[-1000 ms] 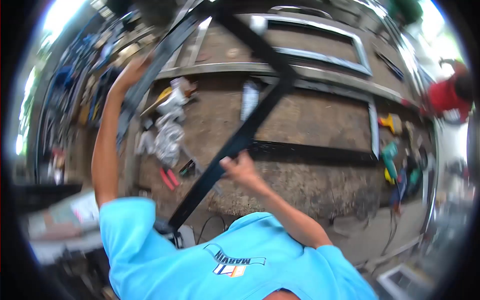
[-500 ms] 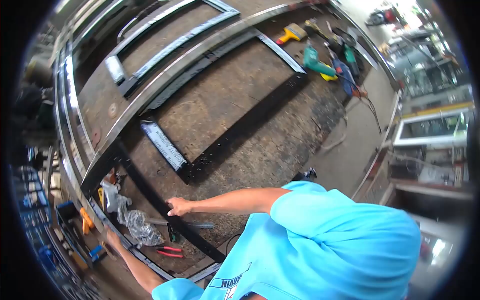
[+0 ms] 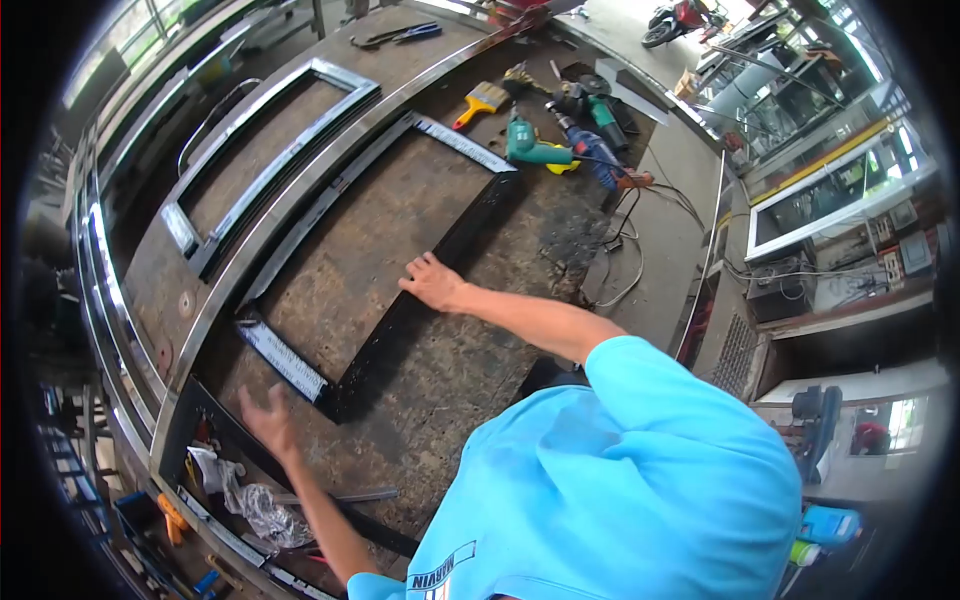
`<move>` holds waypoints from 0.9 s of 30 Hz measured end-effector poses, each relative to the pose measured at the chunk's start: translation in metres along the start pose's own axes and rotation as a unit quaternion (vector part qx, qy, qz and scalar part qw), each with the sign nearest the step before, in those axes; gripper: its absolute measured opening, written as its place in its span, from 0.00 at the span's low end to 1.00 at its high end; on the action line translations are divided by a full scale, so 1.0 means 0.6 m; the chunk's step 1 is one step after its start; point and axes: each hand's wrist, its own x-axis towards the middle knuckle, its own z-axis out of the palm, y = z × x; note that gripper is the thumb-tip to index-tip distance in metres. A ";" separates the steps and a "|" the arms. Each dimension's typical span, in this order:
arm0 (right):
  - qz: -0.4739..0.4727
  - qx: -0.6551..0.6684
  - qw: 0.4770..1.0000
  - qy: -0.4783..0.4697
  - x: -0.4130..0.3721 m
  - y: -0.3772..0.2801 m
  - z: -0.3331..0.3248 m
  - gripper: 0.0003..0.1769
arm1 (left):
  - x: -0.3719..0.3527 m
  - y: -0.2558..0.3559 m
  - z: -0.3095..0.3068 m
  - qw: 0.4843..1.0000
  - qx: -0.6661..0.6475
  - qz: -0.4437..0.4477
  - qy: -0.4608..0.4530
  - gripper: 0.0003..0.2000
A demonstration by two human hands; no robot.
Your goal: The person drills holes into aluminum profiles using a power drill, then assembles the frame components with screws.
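A black rectangular metal frame point(image 3: 392, 335) lies flat on the worn workbench point(image 3: 335, 250). Silvery labelled strips cover its two short sides. My right hand point(image 3: 433, 283) is on the frame's near long bar, with its fingers curled over the far edge. At the frame's left end, my left hand point(image 3: 268, 425) hovers with fingers spread and slightly blurred, holding nothing. Below it a separate black bar point(image 3: 235, 432) runs across the bench corner, partly hidden by my left forearm.
A second frame point(image 3: 275, 130) lies beyond the long metal rail point(image 3: 330, 150). Toward the far right are a paintbrush point(image 3: 482, 103), a green power drill point(image 3: 530, 145) and a blue power tool point(image 3: 590, 150) with cords. Crumpled clear plastic point(image 3: 265, 515) sits at lower left.
My right hand has left the separate black bar and moved up onto the frame's near bar. My left hand has risen from the lower left edge toward the frame. The view has shifted.
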 end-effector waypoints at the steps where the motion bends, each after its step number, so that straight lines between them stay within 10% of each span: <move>1: -0.001 0.019 0.998 0.061 -0.007 -0.003 0.002 0.11 | -0.009 0.021 0.065 0.996 -0.073 -0.043 -0.026 0.38; 6: -0.012 0.060 0.997 0.045 -0.118 -0.049 -0.074 0.13 | -0.058 0.097 0.064 0.974 0.066 -0.193 -0.096 0.46; 12: -0.009 0.155 0.987 0.038 -0.266 -0.069 -0.046 0.15 | -0.194 0.059 0.083 0.977 0.150 -0.140 -0.067 0.43; 14: 0.006 0.232 0.957 0.175 -0.312 -0.032 -0.063 0.19 | -0.216 0.080 0.084 0.968 0.158 -0.172 -0.090 0.42; 20: 0.383 0.259 0.830 0.312 -0.471 0.392 -0.070 0.12 | -0.245 0.098 0.124 0.942 0.267 -0.200 -0.028 0.35; 22: 0.528 0.258 0.758 0.283 -0.539 0.565 -0.033 0.10 | -0.235 0.143 0.143 0.956 0.282 -0.085 -0.017 0.31; 27: 0.541 0.272 0.746 0.276 -0.596 0.782 0.069 0.09 | -0.255 0.515 0.303 0.992 0.037 0.029 -0.117 0.20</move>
